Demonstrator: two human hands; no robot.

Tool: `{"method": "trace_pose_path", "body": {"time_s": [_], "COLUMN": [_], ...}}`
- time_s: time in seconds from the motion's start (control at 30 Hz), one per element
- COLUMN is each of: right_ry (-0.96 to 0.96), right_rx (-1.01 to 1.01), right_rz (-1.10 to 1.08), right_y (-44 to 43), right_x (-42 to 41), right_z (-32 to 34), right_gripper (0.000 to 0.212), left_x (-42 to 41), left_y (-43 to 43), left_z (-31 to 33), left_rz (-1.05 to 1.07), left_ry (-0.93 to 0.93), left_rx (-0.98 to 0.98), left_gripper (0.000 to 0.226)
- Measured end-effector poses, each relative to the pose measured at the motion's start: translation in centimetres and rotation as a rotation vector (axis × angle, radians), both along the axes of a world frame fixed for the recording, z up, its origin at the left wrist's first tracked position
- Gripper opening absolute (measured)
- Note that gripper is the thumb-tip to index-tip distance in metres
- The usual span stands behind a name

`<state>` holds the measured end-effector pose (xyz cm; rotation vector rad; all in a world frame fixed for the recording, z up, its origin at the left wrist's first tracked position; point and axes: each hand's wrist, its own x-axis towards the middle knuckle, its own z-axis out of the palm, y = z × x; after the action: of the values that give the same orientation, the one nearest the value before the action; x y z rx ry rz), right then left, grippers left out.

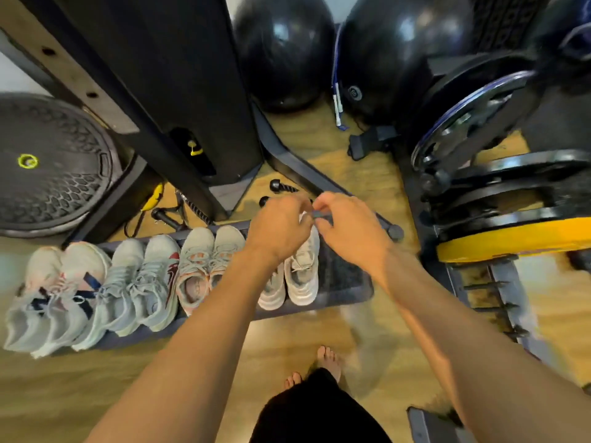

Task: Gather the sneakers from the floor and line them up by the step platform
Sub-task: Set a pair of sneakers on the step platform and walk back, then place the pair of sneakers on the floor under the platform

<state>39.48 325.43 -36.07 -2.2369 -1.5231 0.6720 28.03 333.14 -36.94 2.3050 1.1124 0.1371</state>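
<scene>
**Sneakers lined on step platform; both hands raised over the right-hand pair**

Surroundings: two black exercise balls at upper centre, a weight plate at left, a black machine column behind the row, a yellow plate at right. Four pairs of sneakers stand side by side on the step platform at mid-frame. The left forearm partly hides the fourth pair. Left hand and right hand meet above it, fingers curled, together pinching a small dark item; what it is cannot be told.
</scene>
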Motion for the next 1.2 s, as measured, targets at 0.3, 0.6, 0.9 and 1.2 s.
{"method": "trace_pose_path", "body": {"time_s": [0.3,0.6,0.9,1.2], "right_ry": [-0.010,-0.178,-0.390,-0.618], "right_rx": [0.387,0.641,0.650,0.551], "right_rz": [-0.211,-0.504,-0.829,-1.251], "right_y": [-9.4,-22.6,-40.1,-63.0], "right_x": [4.2,0.2,-8.1,-20.5], "right_z": [26.2,41.2,46.9,47.6], "right_gripper": [0.020,0.018,0.021,0.017], "left_x": [3.7,6.0,4.8,-1.2], "left_y": [-4.7,-14.1,-31.1,-52.7], "left_z": [25.7,41.3,47.7,49.0], "left_rz": [-0.203,-0.633,-1.032,-1.302], "left_ry": [-0.428,-0.733,-0.930,-1.007], "left_rx": [0.251,0.258,0.082,-0.088], "left_gripper": [0.016,0.014,0.013,0.012]}}
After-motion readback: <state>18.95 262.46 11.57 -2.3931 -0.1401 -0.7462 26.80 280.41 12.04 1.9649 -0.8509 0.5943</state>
